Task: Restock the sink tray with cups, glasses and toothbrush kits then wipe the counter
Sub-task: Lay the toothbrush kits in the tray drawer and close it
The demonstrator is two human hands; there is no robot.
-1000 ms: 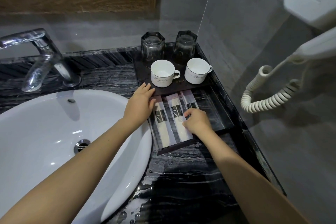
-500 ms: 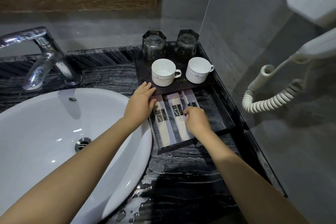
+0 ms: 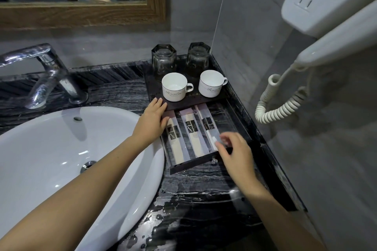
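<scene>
Head view: toothbrush kits (image 3: 191,134) lengthwise, near-to-far

Dark rectangular two-level tray (image 3: 151,85) sits centre-right of frame on the wet black marble counter (image 3: 204,199). On its top level, two clear faceted glasses (image 3: 163,60) (image 3: 199,57) stand at the back. Two white ceramic cups (image 3: 175,87) (image 3: 211,85) stand upright in front, handles pointing right. The lower drawer is pulled out, with three wrapped toothbrush kits (image 3: 174,138) (image 3: 192,130) (image 3: 208,123) lying side by side.

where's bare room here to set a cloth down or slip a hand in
Free: wet counter in front of the tray, right of the basin; strip between faucet and tray; tray floor right of the toothbrush kits. Crowded: tray's back shelf, with cups and glasses.
</scene>
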